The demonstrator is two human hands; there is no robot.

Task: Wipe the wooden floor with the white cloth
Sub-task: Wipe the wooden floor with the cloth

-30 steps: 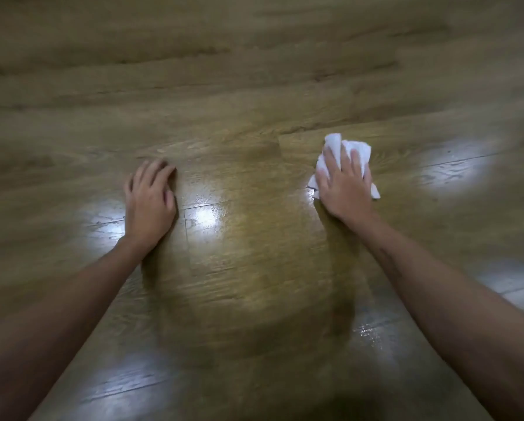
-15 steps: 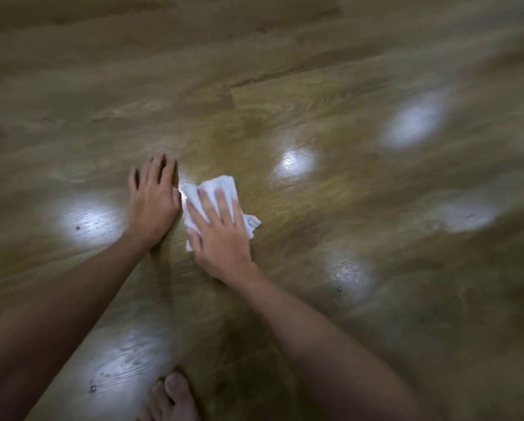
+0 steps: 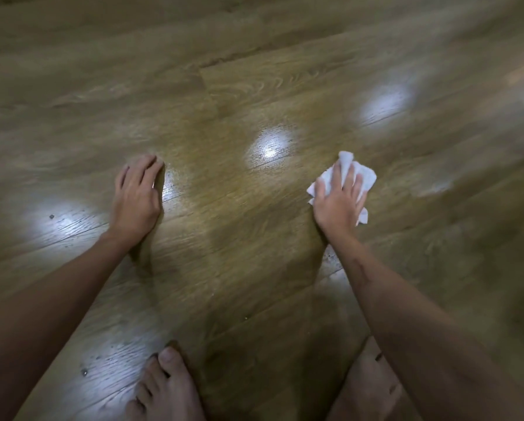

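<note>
Cloth (image 3: 362,174): white and crumpled, right of frame centre, pinned flat to the floor under the right hand; its edges poke out past the fingertips and by the heel of the palm.
Right hand (image 3: 339,202): fingers spread and nearly straight, pressing down on the cloth rather than clutching it.
Left hand (image 3: 137,196): left of centre, well apart from the cloth, palm down on the floor with fingers relaxed, holding nothing; it looks like a brace.
Floor (image 3: 230,238): wooden planks running diagonally, with bright glare patches; small dark specks show in the lower left glare.
Feet: bare toes at the bottom edge, close under the arms.
Step in hand: a wiping stroke, judging by the pressed cloth.
Doing it well: keep the palm flat so the whole cloth bears on the wood; overlap strokes; lean weight on the braced left hand; carry the cloth toward the specks at lower left.
Risk: loose corners may fold under and leave streaks.
</note>
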